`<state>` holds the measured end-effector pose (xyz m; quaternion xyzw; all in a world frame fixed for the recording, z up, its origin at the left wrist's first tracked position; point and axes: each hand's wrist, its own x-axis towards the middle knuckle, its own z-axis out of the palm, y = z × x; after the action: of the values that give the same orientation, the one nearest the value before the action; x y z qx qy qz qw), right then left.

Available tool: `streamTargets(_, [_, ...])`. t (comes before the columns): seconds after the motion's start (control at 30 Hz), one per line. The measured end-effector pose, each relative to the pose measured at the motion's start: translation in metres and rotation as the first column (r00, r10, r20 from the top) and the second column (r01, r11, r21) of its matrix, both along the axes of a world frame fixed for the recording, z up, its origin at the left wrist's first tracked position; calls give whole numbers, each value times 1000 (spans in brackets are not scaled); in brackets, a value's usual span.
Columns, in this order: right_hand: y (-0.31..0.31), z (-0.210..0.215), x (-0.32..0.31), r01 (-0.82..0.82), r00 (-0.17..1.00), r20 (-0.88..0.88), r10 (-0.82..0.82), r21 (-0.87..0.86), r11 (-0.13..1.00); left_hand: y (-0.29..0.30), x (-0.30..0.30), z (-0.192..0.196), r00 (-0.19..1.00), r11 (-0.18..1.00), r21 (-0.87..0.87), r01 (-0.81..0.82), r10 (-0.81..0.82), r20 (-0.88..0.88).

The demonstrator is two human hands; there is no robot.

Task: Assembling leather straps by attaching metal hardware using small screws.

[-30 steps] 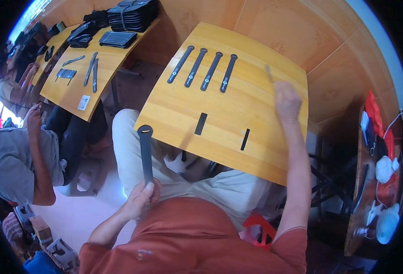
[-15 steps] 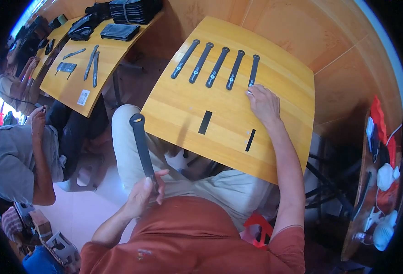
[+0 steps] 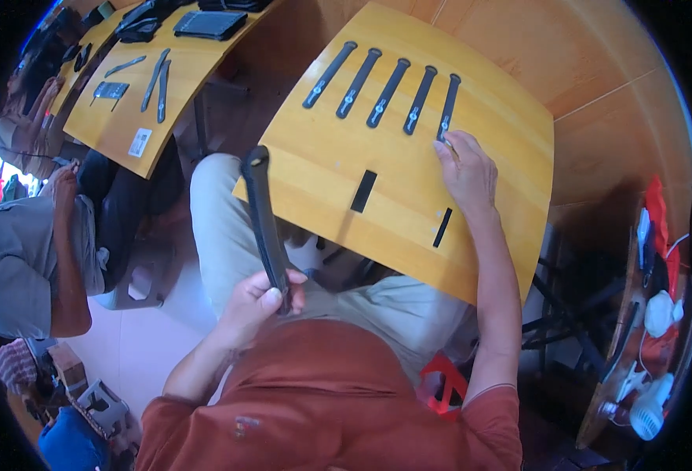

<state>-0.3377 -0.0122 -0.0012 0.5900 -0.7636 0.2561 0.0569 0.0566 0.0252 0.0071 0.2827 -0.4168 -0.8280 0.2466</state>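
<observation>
My left hand point(image 3: 264, 302) grips the lower end of a long black strap point(image 3: 261, 212) that stands up over my lap, beside the near left corner of the wooden table point(image 3: 495, 118). My right hand point(image 3: 468, 173) rests on the table, its fingertips pinching a thin tool at the lower end of the rightmost black strap point(image 3: 448, 106). That strap lies in a row of several black straps point(image 3: 377, 90) across the far part of the table. Two short black strips point(image 3: 363, 191) point(image 3: 442, 228) lie nearer to me.
Another wooden table point(image 3: 126, 118) at the left carries straps, tools and black trays. A seated person point(image 3: 24, 235) in grey is at the left edge. White objects and red items sit on a bench at the right point(image 3: 656, 314).
My right hand set a strap at the right end of the row, making the row longer, and stays on it. My left hand raised the long strap higher and closer to the table.
</observation>
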Motion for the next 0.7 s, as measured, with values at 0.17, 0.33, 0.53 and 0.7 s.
streamTargets(0.17, [22,16,54,-169,981,74,177,-110,979,-2,-10,-1,996,998,-46,-49,52,69])
streamTargets(0.33, [63,32,124,-497,731,453,510,-158,853,-14,-32,-16,981,984,90,-154,164,-105])
streamTargets(0.53, [87,5,173,-472,505,674,539,-308,826,-15,-37,-22,942,947,253,-196,253,-220])
streamTargets(0.7, [89,1,175,-472,586,609,534,-279,836,-14,-34,-24,950,947,244,-208,255,-179])
